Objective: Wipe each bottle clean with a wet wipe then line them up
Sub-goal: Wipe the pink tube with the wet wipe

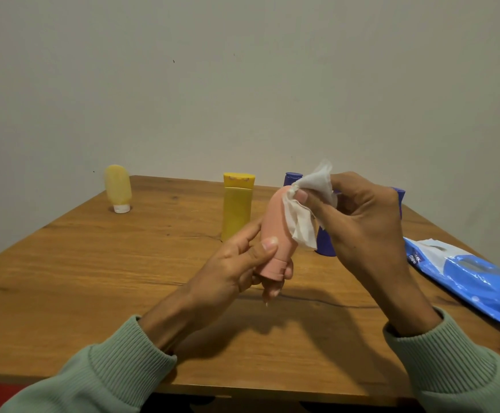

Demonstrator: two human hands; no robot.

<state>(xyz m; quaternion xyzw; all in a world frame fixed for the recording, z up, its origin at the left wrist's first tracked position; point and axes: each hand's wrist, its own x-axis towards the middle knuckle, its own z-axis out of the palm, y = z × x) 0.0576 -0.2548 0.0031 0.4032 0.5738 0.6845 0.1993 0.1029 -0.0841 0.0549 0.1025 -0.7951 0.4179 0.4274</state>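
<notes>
Here the left hand (237,263) fingers grip the pink bottle (275,234); right hand (365,222) fingers pinch the wipe (311,201).

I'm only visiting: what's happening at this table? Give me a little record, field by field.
Left hand: the left hand grips a pink plastic bottle near its cap, cap end down
Right hand: the right hand pinches a white wet wipe against the bottle's upper end
At the back: pale yellow tube standing on its white cap; flat yellow bottle upright; purple bottles partly hidden, count unclear
Right side: blue wet-wipe pack lying flat
Surface: wooden table
</notes>
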